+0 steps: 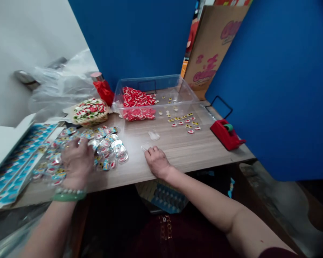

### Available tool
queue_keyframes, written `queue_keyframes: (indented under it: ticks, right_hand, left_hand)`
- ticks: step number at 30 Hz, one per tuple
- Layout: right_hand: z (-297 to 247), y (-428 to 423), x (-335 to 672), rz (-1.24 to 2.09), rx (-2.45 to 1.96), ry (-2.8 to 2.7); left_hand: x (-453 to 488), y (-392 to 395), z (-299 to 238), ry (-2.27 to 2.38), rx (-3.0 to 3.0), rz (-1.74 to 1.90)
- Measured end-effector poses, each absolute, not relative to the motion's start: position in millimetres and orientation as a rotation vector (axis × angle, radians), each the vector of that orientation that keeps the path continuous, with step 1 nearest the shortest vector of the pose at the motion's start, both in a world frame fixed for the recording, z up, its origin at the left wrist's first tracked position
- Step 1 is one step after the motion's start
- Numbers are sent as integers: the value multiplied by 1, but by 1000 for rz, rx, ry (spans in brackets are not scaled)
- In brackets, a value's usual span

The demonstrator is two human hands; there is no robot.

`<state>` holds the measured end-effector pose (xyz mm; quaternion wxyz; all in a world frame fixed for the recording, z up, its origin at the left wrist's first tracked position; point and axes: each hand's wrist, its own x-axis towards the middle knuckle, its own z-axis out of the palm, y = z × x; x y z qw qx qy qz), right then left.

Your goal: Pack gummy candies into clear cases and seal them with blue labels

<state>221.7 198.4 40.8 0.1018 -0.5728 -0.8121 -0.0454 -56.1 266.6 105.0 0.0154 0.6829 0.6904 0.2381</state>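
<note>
My left hand point(78, 157), smeared by motion, is over a pile of small clear plastic packs point(106, 147) with red, yellow and blue bits inside. Whether it holds one of them I cannot tell. On the wooden table, the closed fingers of my right hand point(157, 161) pinch the edge of a small clear plastic shell point(144, 147). Another clear shell point(154, 135) lies just beyond that hand. Farther back are several small yellow eye-like pieces point(179, 118) and red-and-white mouth-like pieces point(190, 131) in loose groups.
A clear plastic bin point(187, 91) at the back holds a heap of red-and-white pieces point(138, 98). Left of it stand a full bowl point(90, 111) and a red-wrapped bottle point(103, 87). Blue printed sheets point(21, 157) lie at far left, a red tape dispenser point(226, 134) at right. Blue panels point(140, 39) rise behind.
</note>
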Motion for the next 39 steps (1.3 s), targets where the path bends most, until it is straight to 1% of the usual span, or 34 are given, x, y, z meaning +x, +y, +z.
queue_keyframes:
  ticks: [2,4,8,11,15,17,18,20,22,24,26,30,33,37,39]
  right_hand:
    - [36,188,240,-179,-1681,-2408]
    - [31,182,256,-197,-1619,-2413]
    - [24,175,278,-186,-1401,-2366]
    - [22,172,287,-132,-1337,-2223]
    - [26,174,296,-7,-1321,-1950]
    - [33,175,300,71,-1378,-1714]
    - [37,175,301,129,-1425,-1584]
    - [48,171,299,311,-1508,-1371]
    - [59,164,293,563,-1517,-1258]
    - [67,153,282,758,-1483,-1203]
    - [70,144,272,811,-1484,-1156]
    - [66,146,269,764,-1567,-1076]
    - [62,171,298,734,-1667,-1093]
    - [62,211,362,251,-2031,-1341]
    - [61,220,383,140,-2222,-1487]
  left_hand:
    - [-20,247,92,1993,2308,829]
    - [22,228,75,1638,2404,801]
    - [89,215,53,1140,2630,466]
    - [113,223,55,1039,2667,345]
    - [125,231,61,1143,2606,337]
    - [129,229,64,1276,2408,436]
    - [131,226,66,1334,2209,508]
    - [134,220,71,1350,1675,637]
    - [135,212,78,1267,1194,684]
    - [136,204,83,1185,932,698]
    - [137,197,87,1134,839,713]
    - [139,188,89,1060,825,777]
    - [139,186,91,1036,810,826]
    - [135,187,89,1118,802,820]
    - [135,186,86,1142,789,799]
